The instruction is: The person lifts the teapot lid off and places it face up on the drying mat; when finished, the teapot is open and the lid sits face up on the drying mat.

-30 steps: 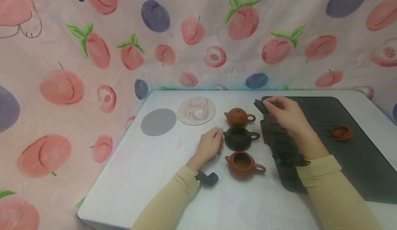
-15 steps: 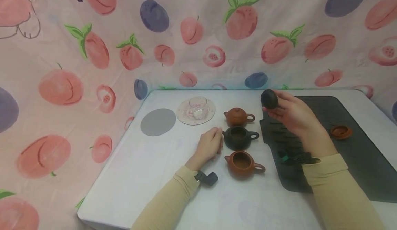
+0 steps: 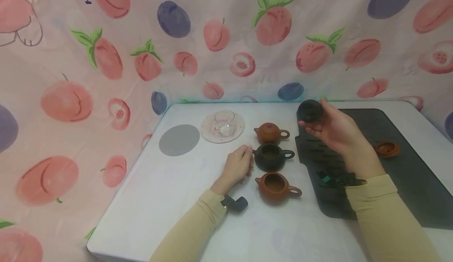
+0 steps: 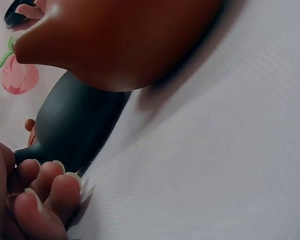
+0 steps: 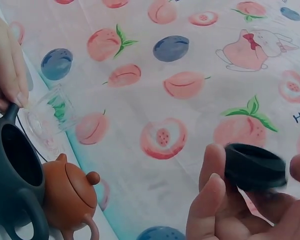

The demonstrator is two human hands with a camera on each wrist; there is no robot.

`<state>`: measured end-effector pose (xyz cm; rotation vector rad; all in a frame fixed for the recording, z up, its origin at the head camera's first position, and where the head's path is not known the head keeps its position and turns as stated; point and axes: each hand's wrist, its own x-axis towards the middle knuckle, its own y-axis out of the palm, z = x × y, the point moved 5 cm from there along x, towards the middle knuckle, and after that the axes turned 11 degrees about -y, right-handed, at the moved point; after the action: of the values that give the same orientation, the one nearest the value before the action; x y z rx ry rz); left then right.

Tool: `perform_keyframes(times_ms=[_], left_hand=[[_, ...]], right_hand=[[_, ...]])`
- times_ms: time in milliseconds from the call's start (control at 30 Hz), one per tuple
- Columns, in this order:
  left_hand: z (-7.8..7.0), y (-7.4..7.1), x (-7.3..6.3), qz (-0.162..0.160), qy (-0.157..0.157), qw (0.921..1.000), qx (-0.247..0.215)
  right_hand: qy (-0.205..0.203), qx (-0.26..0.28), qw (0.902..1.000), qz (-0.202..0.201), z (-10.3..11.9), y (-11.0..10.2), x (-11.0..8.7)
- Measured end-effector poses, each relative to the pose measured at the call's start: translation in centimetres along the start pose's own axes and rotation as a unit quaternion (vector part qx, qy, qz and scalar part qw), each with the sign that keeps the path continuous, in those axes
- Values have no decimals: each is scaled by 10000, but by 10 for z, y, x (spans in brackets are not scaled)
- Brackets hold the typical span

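Note:
My left hand (image 3: 236, 164) pinches the spout of a black teapot (image 3: 269, 163), which stands lidless on the table. In my raised right hand (image 3: 337, 131), thumb and fingers hold a round black teapot lid (image 3: 310, 110) above the dark tray's back left corner. The right wrist view shows this lid (image 5: 255, 166) tilted between the fingertips, slightly blurred. Behind the black teapot is a brown teapot (image 3: 270, 133) with its lid on. A reddish-brown teapot (image 3: 274, 191) without a lid stands in front, its mouth facing up.
The dark ribbed tea tray (image 3: 382, 191) lies at the right, bearing a small brown lid (image 3: 387, 149). At the back left a clear glass cup (image 3: 225, 123) stands on a patterned round mat (image 3: 209, 130). Beside it lies a grey disc (image 3: 179, 140). A fruit-print cloth (image 3: 226, 69) hangs behind the table.
My right hand has turned the black lid from edge-on to face-on and shifted it slightly right and up. My left hand stays at the black teapot's spout.

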<state>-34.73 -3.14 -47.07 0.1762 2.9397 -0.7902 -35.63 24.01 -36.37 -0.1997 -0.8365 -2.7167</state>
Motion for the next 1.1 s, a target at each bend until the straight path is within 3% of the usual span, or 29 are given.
perform_keyframes(times_ms=[133, 233, 333, 500, 600, 867, 1100], left_hand=[[0, -1, 0, -8, 34, 10000, -6], [1, -1, 0, -11, 50, 10000, 3], [4, 0, -1, 14, 39, 10000, -2], [6, 2, -1, 33, 90, 9999, -43], [6, 2, -2, 26, 95, 9999, -66], [4, 2, 0, 61, 66, 10000, -43], [6, 4, 0, 78, 32, 10000, -40]], right_hand=[[11, -617, 9980, -160, 2, 0, -1], [-32, -1690, 9852, -276, 2, 0, -2], [-87, -3010, 9530, -335, 2, -1, -4], [96, -4765, 8781, -428, 1, -7, -6], [224, -5297, 8468, -426, 2, -9, -5], [307, -6229, 7814, -214, 12, -20, -5], [625, -7074, 7035, 280, 21, -41, -13]])
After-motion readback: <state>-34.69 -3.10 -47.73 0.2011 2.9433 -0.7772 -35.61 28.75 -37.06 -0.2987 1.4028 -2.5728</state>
